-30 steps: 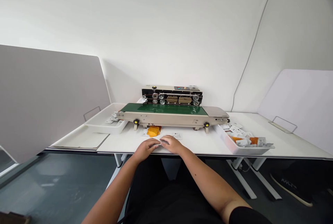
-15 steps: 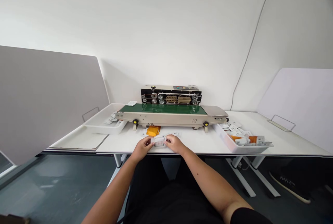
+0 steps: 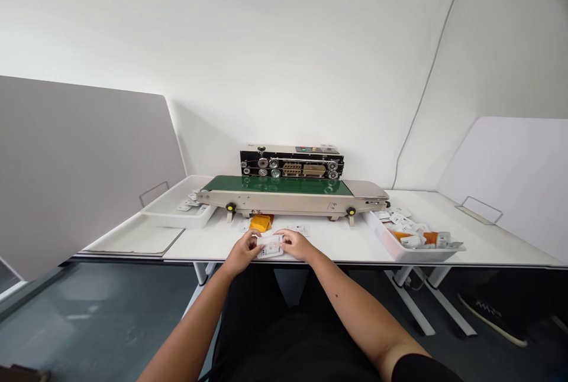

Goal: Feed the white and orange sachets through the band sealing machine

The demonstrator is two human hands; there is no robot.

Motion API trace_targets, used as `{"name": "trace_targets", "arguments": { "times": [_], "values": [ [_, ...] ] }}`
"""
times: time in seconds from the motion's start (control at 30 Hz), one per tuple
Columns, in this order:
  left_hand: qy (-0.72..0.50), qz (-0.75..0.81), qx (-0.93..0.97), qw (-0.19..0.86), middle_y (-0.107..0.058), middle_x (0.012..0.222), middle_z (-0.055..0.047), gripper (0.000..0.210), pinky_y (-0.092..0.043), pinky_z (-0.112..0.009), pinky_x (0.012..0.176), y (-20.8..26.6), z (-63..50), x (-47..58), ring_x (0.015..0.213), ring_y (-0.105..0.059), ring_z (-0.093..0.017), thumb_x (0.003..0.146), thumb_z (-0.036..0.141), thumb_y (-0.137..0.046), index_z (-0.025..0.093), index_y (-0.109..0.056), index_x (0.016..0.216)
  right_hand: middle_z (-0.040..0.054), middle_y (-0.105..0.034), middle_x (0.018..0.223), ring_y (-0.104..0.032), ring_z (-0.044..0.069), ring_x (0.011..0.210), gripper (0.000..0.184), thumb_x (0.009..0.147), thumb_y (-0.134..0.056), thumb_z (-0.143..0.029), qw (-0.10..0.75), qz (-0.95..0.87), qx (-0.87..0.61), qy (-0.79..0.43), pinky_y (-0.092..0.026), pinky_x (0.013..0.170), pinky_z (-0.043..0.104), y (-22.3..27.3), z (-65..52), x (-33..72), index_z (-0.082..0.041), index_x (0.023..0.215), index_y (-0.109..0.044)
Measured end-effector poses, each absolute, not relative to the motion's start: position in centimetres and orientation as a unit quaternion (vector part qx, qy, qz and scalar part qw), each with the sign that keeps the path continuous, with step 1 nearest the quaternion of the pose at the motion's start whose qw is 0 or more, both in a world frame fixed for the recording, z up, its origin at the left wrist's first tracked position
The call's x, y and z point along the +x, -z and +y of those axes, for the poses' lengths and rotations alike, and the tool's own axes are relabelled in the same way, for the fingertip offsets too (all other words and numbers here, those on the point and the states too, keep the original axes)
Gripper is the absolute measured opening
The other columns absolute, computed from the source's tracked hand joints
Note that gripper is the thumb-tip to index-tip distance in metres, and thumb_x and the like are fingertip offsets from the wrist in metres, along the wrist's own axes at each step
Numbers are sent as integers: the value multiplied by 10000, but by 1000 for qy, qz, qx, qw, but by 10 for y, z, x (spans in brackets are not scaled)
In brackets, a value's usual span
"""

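A small white printed packet is held between my two hands, just above the table's front edge. My left hand pinches its left side, and my right hand grips the right side. Its printed face is turned up towards me. Behind my hands lies an orange packet, with flat printed white packets beside it. Further back stands a band sealing machine with a green conveyor belt and exposed rollers.
A white bin with several packets stands left of the machine. Another bin, holding white and orange packets, is at the right. Grey panels rise at both sides. A person's shoe shows on the floor at right.
The packet in my hands has tilted so that more of its printed face shows. The white packet at the belt's left end is gone from the belt.
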State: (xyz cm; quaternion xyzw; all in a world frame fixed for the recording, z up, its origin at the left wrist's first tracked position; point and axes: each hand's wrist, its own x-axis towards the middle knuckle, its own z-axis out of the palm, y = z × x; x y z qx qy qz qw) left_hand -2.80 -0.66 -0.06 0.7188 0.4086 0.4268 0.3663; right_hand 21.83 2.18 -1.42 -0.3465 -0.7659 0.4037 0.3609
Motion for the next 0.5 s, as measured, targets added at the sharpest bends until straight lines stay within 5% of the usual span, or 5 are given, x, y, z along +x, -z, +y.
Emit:
{"name": "trace_targets", "arguments": {
  "times": [0.3, 0.5],
  "values": [
    [-431, 415, 712, 369, -373, 612, 116, 329, -286, -212, 538, -1, -9, -27, 529, -399, -111, 869, 445, -620, 235, -426, 1030, -24, -597, 748, -537, 136, 669, 432, 888, -605, -308, 353, -769, -361, -392, -467, 702, 272, 15, 23, 219, -223, 1311, -628],
    [-389, 417, 737, 362, -423, 620, 102, 301, -308, -222, 557, -3, -10, -27, 552, -433, -119, 849, 434, -649, 227, -459, 957, -13, -609, 738, -522, 141, 664, 248, 882, -628, -341, 336, -797, -390, -316, -418, 661, 260, 6, 15, 216, -226, 1071, -740]
  ]
}}
